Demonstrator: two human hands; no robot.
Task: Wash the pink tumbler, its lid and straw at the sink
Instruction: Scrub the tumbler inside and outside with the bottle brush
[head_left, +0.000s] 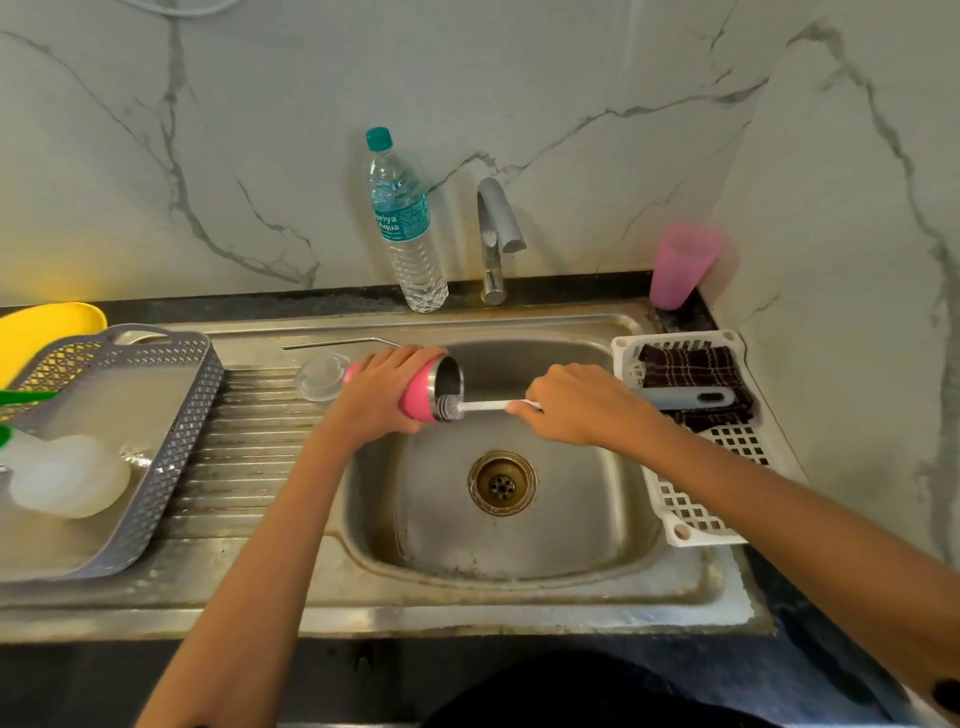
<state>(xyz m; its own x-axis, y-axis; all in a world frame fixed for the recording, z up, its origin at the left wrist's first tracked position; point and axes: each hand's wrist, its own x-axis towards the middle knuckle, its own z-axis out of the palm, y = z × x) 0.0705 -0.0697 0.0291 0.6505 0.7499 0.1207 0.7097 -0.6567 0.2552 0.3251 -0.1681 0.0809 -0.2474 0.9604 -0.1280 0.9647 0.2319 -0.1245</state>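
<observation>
Left grip (387, 387) is wrapped round the pink tumbler (415, 402), held on its side over the left edge of the sink (519, 551), mouth facing right. Right grip (576, 402) is curled round the white handle of the bottle brush (485, 406), bristles just inside the tumbler's rim. Left of that, the clear lid (319, 376) lies on the draining board, the metal straw (337, 343) just behind it. At the back stands the tap (493, 234), with a water bottle (408, 223) beside it.

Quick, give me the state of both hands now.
Left hand: grips the pink tumbler.
Right hand: grips the bottle brush by its handle.
</observation>
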